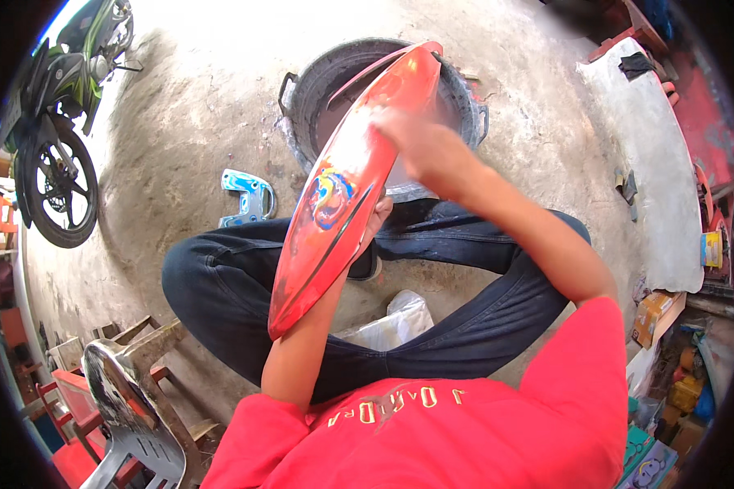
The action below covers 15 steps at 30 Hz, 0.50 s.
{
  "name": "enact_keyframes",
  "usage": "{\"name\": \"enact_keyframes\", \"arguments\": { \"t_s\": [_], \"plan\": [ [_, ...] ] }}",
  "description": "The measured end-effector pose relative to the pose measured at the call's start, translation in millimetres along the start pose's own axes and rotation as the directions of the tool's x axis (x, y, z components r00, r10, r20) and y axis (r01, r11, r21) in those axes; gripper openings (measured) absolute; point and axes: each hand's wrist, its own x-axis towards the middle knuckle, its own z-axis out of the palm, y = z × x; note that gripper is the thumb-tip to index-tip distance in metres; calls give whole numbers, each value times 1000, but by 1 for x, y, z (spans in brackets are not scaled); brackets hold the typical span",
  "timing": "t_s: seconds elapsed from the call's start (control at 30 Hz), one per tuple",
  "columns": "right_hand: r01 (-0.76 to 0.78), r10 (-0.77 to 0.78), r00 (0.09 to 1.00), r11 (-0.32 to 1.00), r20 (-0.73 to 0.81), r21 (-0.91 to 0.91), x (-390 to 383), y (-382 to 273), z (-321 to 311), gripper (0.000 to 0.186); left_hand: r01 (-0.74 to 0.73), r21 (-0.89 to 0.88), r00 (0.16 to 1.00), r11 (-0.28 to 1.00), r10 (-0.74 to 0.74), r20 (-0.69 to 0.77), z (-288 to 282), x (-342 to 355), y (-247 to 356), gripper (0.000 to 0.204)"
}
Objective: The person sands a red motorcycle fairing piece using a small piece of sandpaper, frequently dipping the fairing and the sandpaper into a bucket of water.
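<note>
A long red motorcycle body panel [322,236] with a colourful swirl design and a dark stripe slants across my lap, its far end over a black basin [302,134]. Supporting it from beneath is my left hand [377,218]; the fingers curl round the right edge, and the rest is hidden behind the panel. My right hand [432,155] is at the upper part of the panel, smeared by motion. Whether it holds anything cannot be made out. Greyish liquid shows inside the basin, which has a handle on each side.
A blue-and-white patterned plastic piece [249,198] lies on the concrete floor near my left knee. A parked motorcycle [61,171] stands at the far left, a worn grey chair [130,399] at the near left. To the right are a pale slab [648,171] and a cardboard box [656,318].
</note>
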Motion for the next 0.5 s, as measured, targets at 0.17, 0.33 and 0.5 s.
{"name": "enact_keyframes", "arguments": {
  "t_s": [0.17,0.33,0.5],
  "plan": [
    [388,-388,922,922,4,1,-6,-52,1,37,-11,-10,997,1000,12,73,-22,-8,11,41],
    [44,-44,999,999,-25,-19,0,-17,5,34,44,-53,975,998,-31,222,-34,-5,13,45],
    [88,-85,995,995,60,-52,-2,-23,6,36,14,-33,994,999,-10,106,-16,6,3,47]
  ]
}}
